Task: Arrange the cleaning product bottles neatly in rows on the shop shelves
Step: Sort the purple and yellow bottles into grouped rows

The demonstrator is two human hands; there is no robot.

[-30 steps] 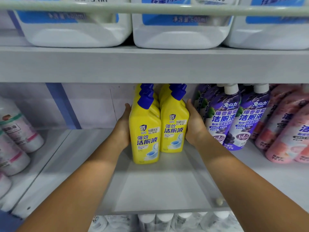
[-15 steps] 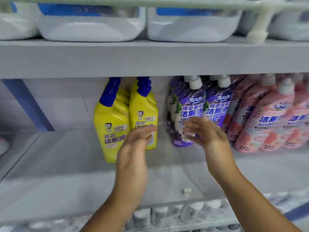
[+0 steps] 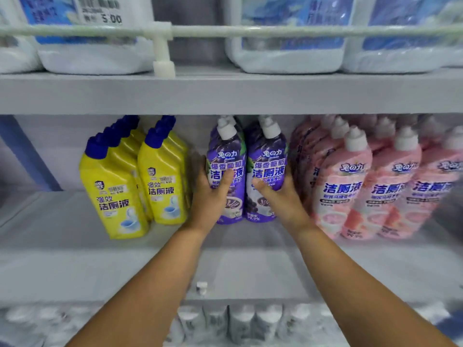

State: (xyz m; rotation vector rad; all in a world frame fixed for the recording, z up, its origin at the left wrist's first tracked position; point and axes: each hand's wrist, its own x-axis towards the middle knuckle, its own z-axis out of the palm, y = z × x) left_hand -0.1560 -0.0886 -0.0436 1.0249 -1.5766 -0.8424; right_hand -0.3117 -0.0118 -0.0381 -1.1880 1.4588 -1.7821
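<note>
Two rows of purple toilet-cleaner bottles with white caps stand in the middle of the grey shelf [image 3: 250, 266]. My left hand [image 3: 213, 194] grips the front left purple bottle [image 3: 226, 159], thumb across its label. My right hand [image 3: 280, 199] grips the front right purple bottle [image 3: 269, 161] the same way. Two rows of yellow bottles [image 3: 115, 194] with blue caps stand to the left, a small gap away. Pink bottles [image 3: 343, 186] in several rows stand close on the right.
Large white jugs [image 3: 95, 53] sit on the upper shelf behind a white rail [image 3: 250, 31]. White bottle caps [image 3: 240, 319] show on the shelf below. A small white peg [image 3: 201, 288] stands near the shelf's front edge. A blue upright [image 3: 22, 151] is at far left.
Both hands left the yellow bottles, crossed to the right and now grip the two front purple bottles. The view has swung right with them.
</note>
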